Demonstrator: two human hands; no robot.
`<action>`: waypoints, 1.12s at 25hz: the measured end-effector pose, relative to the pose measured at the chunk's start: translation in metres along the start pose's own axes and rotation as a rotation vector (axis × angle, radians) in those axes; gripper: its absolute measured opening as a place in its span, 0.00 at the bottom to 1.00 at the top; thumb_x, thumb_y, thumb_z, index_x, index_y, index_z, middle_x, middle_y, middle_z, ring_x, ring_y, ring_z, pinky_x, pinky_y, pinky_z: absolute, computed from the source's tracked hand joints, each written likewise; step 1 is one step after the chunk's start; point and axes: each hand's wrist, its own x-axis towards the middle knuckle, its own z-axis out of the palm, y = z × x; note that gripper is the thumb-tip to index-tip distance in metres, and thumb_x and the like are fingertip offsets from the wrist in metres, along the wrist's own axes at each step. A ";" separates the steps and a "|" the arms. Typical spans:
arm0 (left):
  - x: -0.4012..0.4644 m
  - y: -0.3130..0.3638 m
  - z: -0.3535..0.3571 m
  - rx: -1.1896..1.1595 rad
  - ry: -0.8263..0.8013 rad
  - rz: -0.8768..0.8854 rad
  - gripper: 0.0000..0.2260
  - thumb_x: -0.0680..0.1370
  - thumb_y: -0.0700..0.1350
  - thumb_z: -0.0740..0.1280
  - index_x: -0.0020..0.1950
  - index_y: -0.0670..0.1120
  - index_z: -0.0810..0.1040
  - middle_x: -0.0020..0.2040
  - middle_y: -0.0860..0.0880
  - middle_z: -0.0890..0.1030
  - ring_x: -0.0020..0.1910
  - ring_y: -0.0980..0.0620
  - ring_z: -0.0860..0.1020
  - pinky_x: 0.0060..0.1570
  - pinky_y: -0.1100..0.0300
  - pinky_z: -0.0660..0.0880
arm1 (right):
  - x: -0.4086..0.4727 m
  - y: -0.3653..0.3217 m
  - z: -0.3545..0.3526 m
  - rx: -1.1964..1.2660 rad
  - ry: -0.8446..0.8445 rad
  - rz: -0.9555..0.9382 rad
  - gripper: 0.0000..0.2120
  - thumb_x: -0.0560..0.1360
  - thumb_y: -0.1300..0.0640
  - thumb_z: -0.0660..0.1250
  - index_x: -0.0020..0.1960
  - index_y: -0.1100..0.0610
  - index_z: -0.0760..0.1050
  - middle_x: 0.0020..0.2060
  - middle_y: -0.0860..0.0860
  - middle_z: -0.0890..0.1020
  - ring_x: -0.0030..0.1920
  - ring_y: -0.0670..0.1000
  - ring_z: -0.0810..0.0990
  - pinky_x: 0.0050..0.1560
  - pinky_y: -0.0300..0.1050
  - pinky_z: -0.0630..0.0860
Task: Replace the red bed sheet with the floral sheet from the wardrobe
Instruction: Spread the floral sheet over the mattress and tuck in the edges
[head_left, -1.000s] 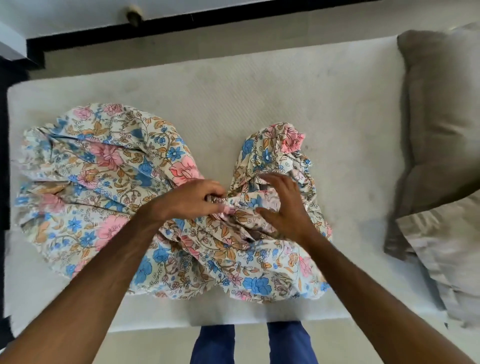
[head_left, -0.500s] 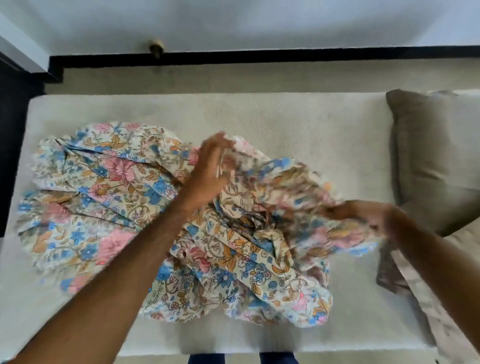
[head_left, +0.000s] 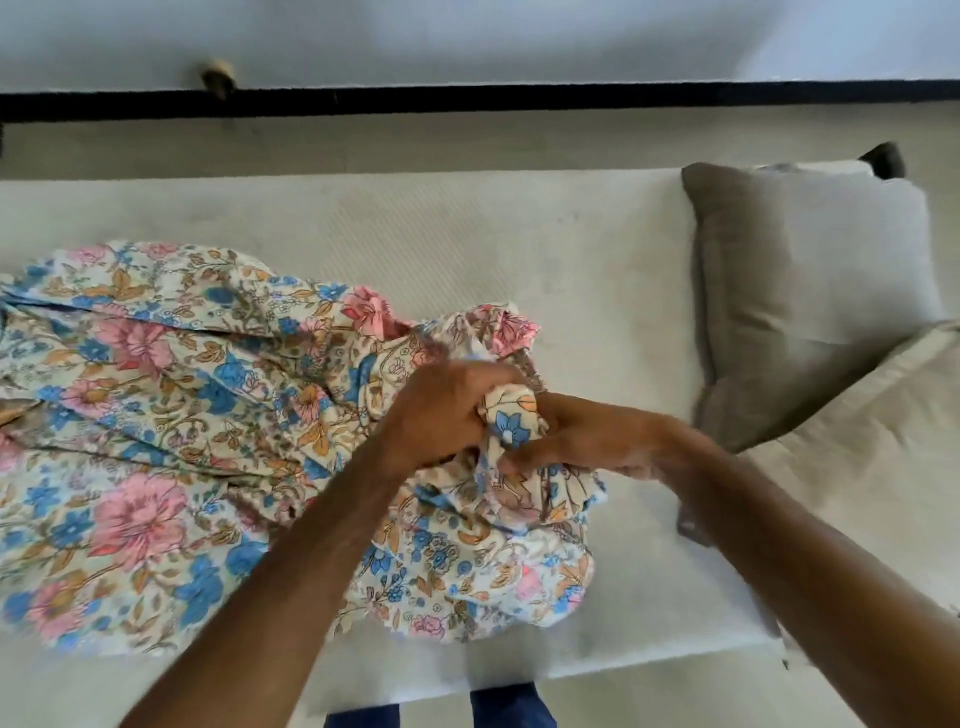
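Note:
The floral sheet (head_left: 156, 426), cream with pink and blue flowers, lies bunched on the bare white mattress (head_left: 519, 244), spreading to the left edge of the view. My left hand (head_left: 441, 410) grips a gathered fold of it near the middle of the bed. My right hand (head_left: 576, 436) sits right beside it, fingers curled round the same bunch of cloth. No red sheet is in view.
Two pillows lie at the right end of the mattress: a grey-brown one (head_left: 810, 291) and a beige one (head_left: 893, 431) partly under it. Beyond the bed run a strip of floor, a black skirting line (head_left: 519, 96) and a pale wall. My blue trouser legs (head_left: 509, 706) show at the near edge.
My hands, spread apart half a second ago with cloth flung right, have come back together on one bunch. The view has shifted to the right.

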 end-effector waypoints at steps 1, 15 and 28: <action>0.003 0.007 -0.014 -0.061 0.095 -0.084 0.18 0.73 0.30 0.69 0.60 0.46 0.80 0.51 0.49 0.84 0.47 0.57 0.83 0.41 0.60 0.81 | -0.010 -0.002 -0.005 -0.008 -0.007 -0.054 0.13 0.77 0.60 0.70 0.61 0.55 0.76 0.55 0.53 0.86 0.54 0.54 0.85 0.54 0.48 0.82; 0.091 0.043 -0.125 -0.502 0.733 -0.301 0.08 0.76 0.37 0.61 0.51 0.46 0.75 0.48 0.49 0.80 0.43 0.62 0.79 0.45 0.68 0.75 | -0.073 0.008 -0.005 -0.040 -0.208 0.128 0.14 0.77 0.64 0.69 0.62 0.66 0.79 0.59 0.60 0.83 0.57 0.54 0.83 0.53 0.44 0.82; -0.031 0.051 0.085 -0.244 -0.428 -0.415 0.16 0.77 0.55 0.70 0.59 0.45 0.80 0.53 0.49 0.84 0.51 0.54 0.81 0.52 0.60 0.76 | -0.010 0.096 -0.040 0.435 0.229 -0.306 0.21 0.75 0.63 0.70 0.67 0.65 0.74 0.62 0.59 0.81 0.63 0.59 0.79 0.68 0.52 0.75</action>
